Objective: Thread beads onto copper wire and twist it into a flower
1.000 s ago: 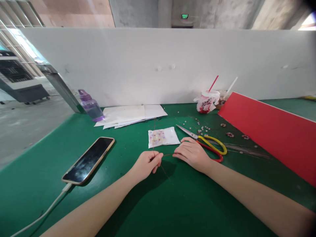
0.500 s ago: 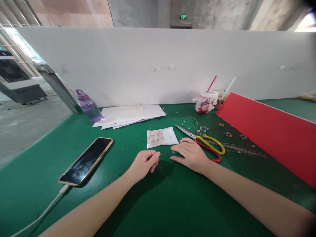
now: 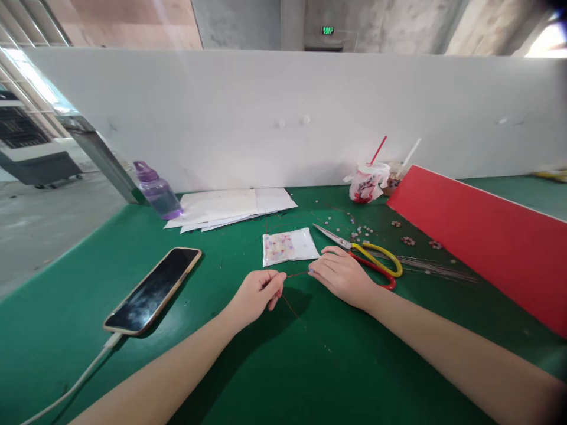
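Note:
My left hand [image 3: 257, 294] is closed in a pinch on a thin reddish wire [image 3: 296, 275] that runs up toward the papers and across to my right hand. My right hand [image 3: 343, 275] rests on the green table with its fingers curled together at the wire's other end, seemingly holding it. Just beyond both hands lies a small clear bag of coloured beads [image 3: 287, 246]. Scissors with yellow and red handles [image 3: 371, 262] lie touching the far side of my right hand.
A phone [image 3: 153, 289] on a charging cable lies at the left. White papers [image 3: 230, 206] and a purple bottle [image 3: 158, 192] sit at the back. A red board [image 3: 482, 236] slants along the right. Cups with straws [image 3: 367, 180], loose beads [image 3: 361, 230] and thin wires [image 3: 436, 270] are near it.
Both hands stay on the wire with small finger shifts; the right fingers have curled in a little. The view has drifted slightly.

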Motion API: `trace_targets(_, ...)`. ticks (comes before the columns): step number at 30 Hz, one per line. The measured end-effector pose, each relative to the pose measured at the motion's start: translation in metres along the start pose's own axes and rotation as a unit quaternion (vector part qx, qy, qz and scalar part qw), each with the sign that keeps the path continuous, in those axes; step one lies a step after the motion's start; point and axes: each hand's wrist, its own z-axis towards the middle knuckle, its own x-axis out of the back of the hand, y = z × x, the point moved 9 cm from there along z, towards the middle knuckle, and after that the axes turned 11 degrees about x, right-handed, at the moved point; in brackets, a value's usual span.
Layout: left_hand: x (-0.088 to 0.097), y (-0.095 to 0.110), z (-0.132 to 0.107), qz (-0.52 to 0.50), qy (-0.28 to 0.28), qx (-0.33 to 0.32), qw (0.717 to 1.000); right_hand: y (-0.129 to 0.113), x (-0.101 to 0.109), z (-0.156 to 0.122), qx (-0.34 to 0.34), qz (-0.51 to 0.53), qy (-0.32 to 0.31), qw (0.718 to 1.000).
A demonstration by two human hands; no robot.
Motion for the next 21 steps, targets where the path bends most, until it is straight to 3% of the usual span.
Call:
trace_targets(7, -0.002, -0.002, 0.001, -0.001, -0.006, 0.001, 1.0, -0.008, -0.003, 0.001, 0.039, -0.037, -0.022, 0.998)
trace_targets(21, -0.002, 0.002, -0.001, 0.023, -0.007, 0.0, 1.0, -0.008, 0.004, 0.002, 0.029, -0.013, 0.008, 0.999)
